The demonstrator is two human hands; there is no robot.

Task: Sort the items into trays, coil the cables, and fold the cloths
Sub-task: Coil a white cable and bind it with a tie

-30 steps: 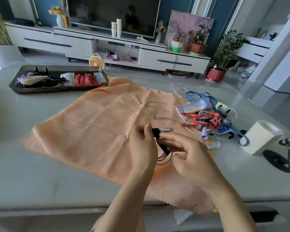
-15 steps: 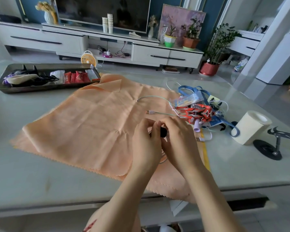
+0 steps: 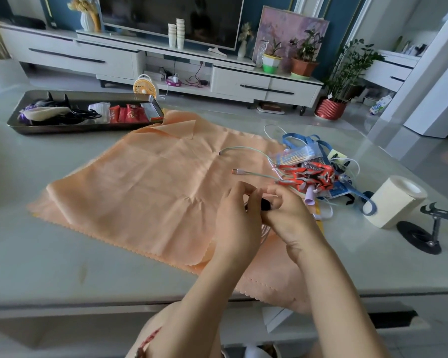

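- The left hand and right hand are pinching a black-tipped cable between them.
- An orange cloth is lying beneath them on the surface.

Right hand — now against left hand

No word, brand or number could be read anywhere. Beyond the far left corner of the orange cloth, the red packets in the metal tray carried gold marks too small to make out. Just off the cloth's right edge, a clear packet on the pile bore blue and orange print, and the red-and-silver wrappers below it had print too, all blurred. A blue card under that pile showed pale lettering, illegible. Far to the right of the cloth, on the floor, a white pouch had blue-green letters that could not be made out.
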